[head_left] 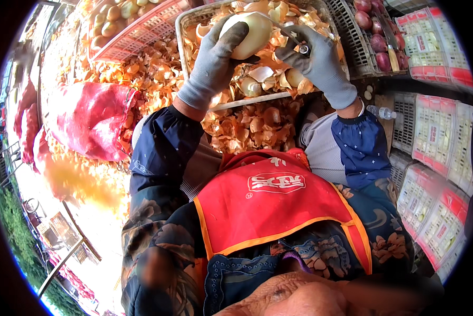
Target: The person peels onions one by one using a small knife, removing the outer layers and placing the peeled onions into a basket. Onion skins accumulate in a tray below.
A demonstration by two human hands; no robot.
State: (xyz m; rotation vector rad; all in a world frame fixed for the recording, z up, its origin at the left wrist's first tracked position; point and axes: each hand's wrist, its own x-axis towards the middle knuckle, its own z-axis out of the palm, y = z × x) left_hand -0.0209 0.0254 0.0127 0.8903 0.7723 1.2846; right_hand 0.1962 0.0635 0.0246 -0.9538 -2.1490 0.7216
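Note:
A large pale peeled onion (255,36) rests in my left hand (213,59), whose grey-gloved fingers wrap round its left side and underside. My right hand (320,59), in a matching glove, is closed round a small knife (303,49). The knife's thin blade reaches toward the onion's upper right edge; whether it touches cannot be told. Both hands are above a pale crate (273,97) filled with loose brown onion skins (294,11). A few whole onions (250,87) show among the skins.
At the upper left stands a pink crate (136,31) of unpeeled onions. Red onions (378,45) fill a dark crate at the upper right, with a wooden-handled knife (392,55) across them. Packed crates (434,129) line the right; a red mesh sack (91,121) lies left.

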